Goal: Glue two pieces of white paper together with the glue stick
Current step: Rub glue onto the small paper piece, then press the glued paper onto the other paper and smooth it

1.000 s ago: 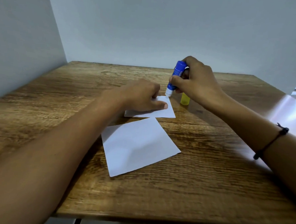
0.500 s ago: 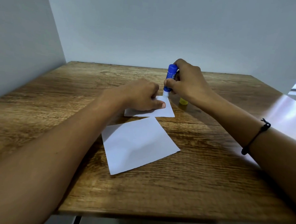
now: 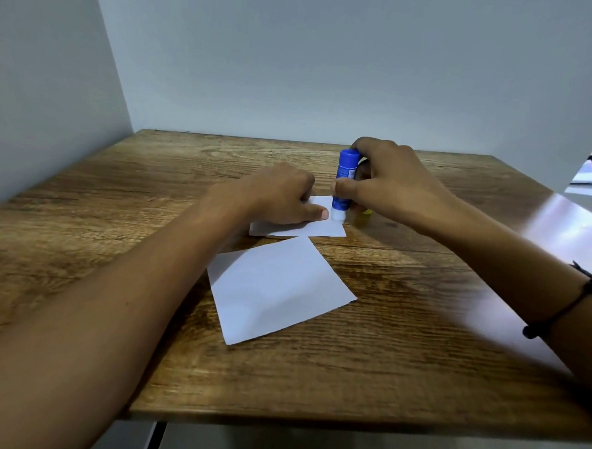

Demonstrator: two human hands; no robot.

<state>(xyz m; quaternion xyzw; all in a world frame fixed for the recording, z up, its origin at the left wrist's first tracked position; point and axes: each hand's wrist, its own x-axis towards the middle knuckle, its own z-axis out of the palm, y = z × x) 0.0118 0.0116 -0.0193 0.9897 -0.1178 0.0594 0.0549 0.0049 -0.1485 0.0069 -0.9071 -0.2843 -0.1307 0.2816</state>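
Two white paper pieces lie on the wooden table [image 3: 401, 350]. The larger sheet [image 3: 277, 288] lies nearer to me, free of both hands. The smaller sheet [image 3: 325, 227] lies behind it, pinned flat under the curled fingers and thumb of my left hand [image 3: 275, 197]. My right hand [image 3: 389, 184] grips a blue glue stick [image 3: 345, 179], held nearly upright. Its white tip presses on the right part of the smaller sheet, just beside my left thumb.
A sliver of the yellow cap [image 3: 367, 212] shows on the table behind my right hand. Grey walls close off the back and left sides. A black cord bracelet [image 3: 572, 300] circles my right wrist. The table's front edge runs close to me.
My right hand swung the glue stick from a tilt to nearly upright and brought its tip down and left onto the smaller sheet. My left hand stayed put.
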